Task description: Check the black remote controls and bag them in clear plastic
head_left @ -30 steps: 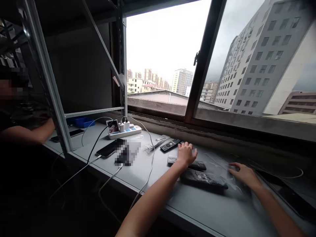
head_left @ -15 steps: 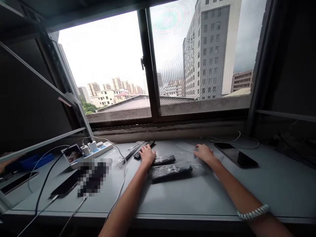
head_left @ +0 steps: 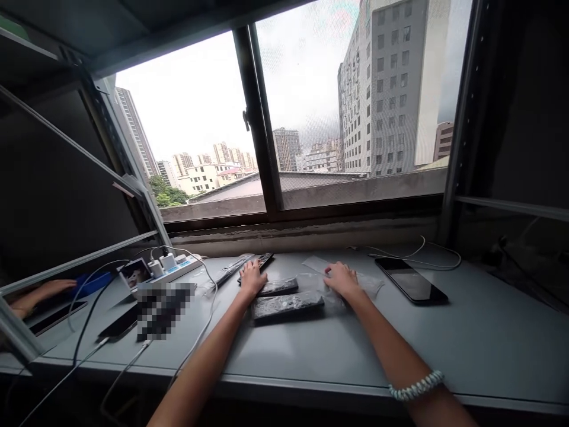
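Note:
My left hand (head_left: pixel 252 280) is over a black remote control (head_left: pixel 265 258) at the back of the desk. Its fingers curl over the near part of the remote, whose far end shows beyond them. My right hand (head_left: pixel 343 280) rests on crumpled clear plastic bags (head_left: pixel 371 286), fingers bent and slightly apart. A flat clear bag (head_left: pixel 315 263) lies by its fingertips. Between my forearms are two dark remotes in clear wrapping, a front one (head_left: pixel 288 305) and a smaller-looking one (head_left: pixel 279 287) behind it. Another wrapped remote (head_left: pixel 229 270) lies left of my left hand.
A black phone (head_left: pixel 411 280) lies to the right, with a white cable behind it. On the left are a power strip (head_left: pixel 182 267) with plugs, another phone (head_left: pixel 118 323), a blurred patch and cables. Another person's hand (head_left: pixel 56 289) is beyond the shelf frame, near a blue tray (head_left: pixel 93 283).
The view has shifted, so most desk things appear further left. My right hand has moved left across the plastic, and my left hand slightly toward the remote's near end. Another person's hand shows more.

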A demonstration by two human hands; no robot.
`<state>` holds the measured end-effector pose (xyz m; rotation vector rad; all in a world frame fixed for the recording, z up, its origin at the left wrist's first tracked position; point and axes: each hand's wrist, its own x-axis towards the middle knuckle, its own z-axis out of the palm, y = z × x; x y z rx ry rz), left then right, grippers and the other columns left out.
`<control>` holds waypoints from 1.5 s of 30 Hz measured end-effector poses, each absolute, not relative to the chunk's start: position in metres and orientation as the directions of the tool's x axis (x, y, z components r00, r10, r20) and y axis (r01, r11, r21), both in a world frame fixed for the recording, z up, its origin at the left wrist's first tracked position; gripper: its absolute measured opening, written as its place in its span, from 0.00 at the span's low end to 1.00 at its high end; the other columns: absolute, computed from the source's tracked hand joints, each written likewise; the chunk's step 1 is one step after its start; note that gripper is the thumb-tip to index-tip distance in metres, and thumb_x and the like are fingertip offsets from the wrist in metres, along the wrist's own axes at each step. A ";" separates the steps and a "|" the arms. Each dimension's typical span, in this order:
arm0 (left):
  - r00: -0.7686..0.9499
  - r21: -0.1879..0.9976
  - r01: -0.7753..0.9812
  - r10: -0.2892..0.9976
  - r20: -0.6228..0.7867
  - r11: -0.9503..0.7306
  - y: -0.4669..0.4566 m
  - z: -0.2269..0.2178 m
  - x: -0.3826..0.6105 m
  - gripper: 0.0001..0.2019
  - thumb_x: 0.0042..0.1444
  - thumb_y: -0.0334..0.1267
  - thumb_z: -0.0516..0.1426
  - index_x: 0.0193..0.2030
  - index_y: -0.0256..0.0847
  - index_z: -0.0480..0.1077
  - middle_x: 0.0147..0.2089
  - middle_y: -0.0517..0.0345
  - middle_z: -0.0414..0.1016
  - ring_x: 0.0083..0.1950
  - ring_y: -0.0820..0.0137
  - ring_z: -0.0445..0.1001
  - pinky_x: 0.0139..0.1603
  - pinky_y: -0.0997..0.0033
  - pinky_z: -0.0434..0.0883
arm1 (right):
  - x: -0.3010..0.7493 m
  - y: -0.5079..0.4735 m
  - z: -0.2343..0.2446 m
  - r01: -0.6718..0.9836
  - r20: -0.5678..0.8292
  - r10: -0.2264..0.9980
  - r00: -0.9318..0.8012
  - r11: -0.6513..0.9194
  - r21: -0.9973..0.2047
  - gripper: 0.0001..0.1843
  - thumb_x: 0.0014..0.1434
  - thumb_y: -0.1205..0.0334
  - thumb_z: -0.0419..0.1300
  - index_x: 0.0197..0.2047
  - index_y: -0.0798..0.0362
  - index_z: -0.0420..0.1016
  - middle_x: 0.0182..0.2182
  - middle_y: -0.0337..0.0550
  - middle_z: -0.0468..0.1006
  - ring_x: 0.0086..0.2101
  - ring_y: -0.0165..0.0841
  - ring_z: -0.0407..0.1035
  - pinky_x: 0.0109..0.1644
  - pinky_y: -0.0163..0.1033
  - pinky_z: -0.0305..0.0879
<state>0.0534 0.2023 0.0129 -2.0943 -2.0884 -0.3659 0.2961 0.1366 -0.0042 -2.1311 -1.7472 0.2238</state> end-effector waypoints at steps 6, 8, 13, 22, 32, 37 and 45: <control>-0.113 0.130 0.988 0.960 0.256 0.081 0.201 0.007 0.054 0.24 0.53 0.42 0.50 0.56 0.34 0.56 0.56 0.40 0.61 0.60 0.54 0.56 0.58 0.58 0.53 | 0.297 0.131 -0.005 0.932 0.093 0.978 0.185 -0.145 -0.333 0.18 0.55 0.60 0.52 0.48 0.49 0.72 0.48 0.49 0.68 0.48 0.42 0.62 0.47 0.44 0.59; -0.109 0.158 0.985 0.967 0.230 0.074 0.202 0.004 0.053 0.25 0.53 0.41 0.50 0.56 0.34 0.56 0.56 0.40 0.62 0.59 0.55 0.57 0.58 0.59 0.53 | 0.298 0.131 -0.008 0.940 0.099 0.978 0.184 -0.146 -0.307 0.18 0.54 0.59 0.51 0.48 0.49 0.72 0.47 0.49 0.69 0.48 0.43 0.62 0.47 0.44 0.59; 0.003 0.195 0.979 0.968 0.249 -0.053 0.198 0.003 0.056 0.24 0.51 0.35 0.52 0.56 0.40 0.56 0.56 0.47 0.61 0.60 0.61 0.58 0.58 0.64 0.54 | 0.309 0.140 -0.022 0.950 0.153 0.973 0.170 -0.120 -0.289 0.17 0.53 0.57 0.53 0.45 0.44 0.75 0.45 0.46 0.71 0.46 0.42 0.65 0.45 0.43 0.62; 0.078 0.287 0.950 0.982 0.170 -0.126 0.196 0.001 0.057 0.33 0.43 0.38 0.58 0.57 0.38 0.54 0.55 0.45 0.62 0.50 0.61 0.69 0.46 0.68 0.67 | 0.342 0.158 -0.050 0.920 0.239 0.969 0.059 0.040 -0.389 0.19 0.51 0.51 0.54 0.43 0.46 0.77 0.40 0.46 0.72 0.42 0.41 0.67 0.45 0.42 0.64; 0.112 0.314 0.938 0.985 0.130 -0.148 0.193 -0.006 0.074 0.26 0.52 0.37 0.53 0.57 0.29 0.54 0.54 0.35 0.63 0.56 0.58 0.63 0.52 0.63 0.63 | 0.355 0.147 -0.052 0.754 0.232 0.967 0.104 0.075 -0.652 0.21 0.49 0.47 0.55 0.40 0.50 0.77 0.46 0.46 0.72 0.46 0.39 0.66 0.50 0.38 0.62; 0.177 0.343 0.915 0.975 0.134 -0.213 0.192 -0.011 0.086 0.26 0.51 0.37 0.54 0.56 0.30 0.56 0.53 0.38 0.64 0.54 0.60 0.65 0.51 0.65 0.63 | 0.354 0.134 -0.042 0.706 0.180 0.966 0.185 -0.004 -0.708 0.24 0.45 0.41 0.57 0.38 0.48 0.78 0.43 0.47 0.75 0.43 0.42 0.69 0.45 0.39 0.67; 0.238 0.403 0.874 0.962 0.134 -0.273 0.184 -0.016 0.086 0.25 0.51 0.37 0.54 0.55 0.29 0.57 0.51 0.39 0.66 0.53 0.58 0.64 0.52 0.62 0.62 | 0.378 0.137 -0.049 0.717 0.058 0.977 0.203 -0.108 -0.689 0.19 0.42 0.44 0.61 0.36 0.40 0.80 0.45 0.48 0.74 0.47 0.47 0.66 0.50 0.48 0.63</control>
